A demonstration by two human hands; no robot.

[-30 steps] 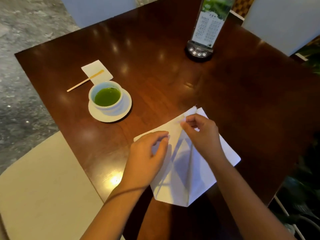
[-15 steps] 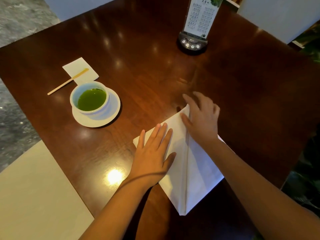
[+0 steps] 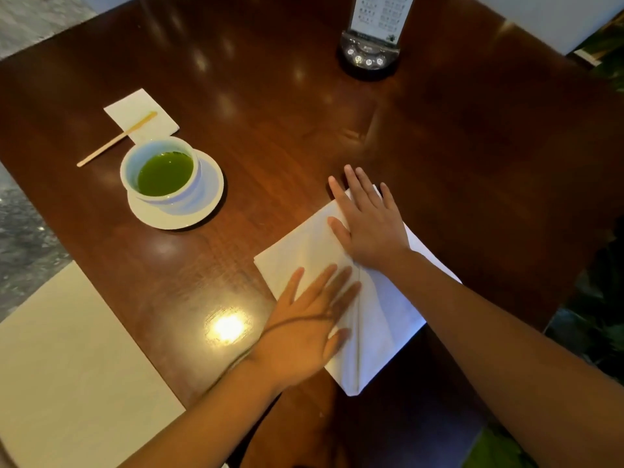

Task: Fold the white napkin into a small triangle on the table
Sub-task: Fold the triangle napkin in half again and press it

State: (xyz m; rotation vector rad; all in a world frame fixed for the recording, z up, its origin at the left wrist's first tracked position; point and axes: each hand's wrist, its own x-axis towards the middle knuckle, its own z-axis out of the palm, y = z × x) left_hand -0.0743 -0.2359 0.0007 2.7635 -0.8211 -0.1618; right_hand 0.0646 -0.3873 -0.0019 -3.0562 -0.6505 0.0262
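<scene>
Both our palms are down flat now. The napkin [image 3: 304, 244] lies on the dark wooden table [image 3: 456, 163], near its front edge, folded to a point that faces us, a long crease running down its middle. Our left hand [image 3: 304, 336] is spread wide open on the near left flap, fingers splayed and a bit blurred, gripping nothing. Our right hand [image 3: 368, 224] lies open and flat over the far end, fingertips reaching past the paper onto the wood. Off to the left, well apart, stands a cup [image 3: 161, 170] of green drink on its saucer [image 3: 209, 197].
</scene>
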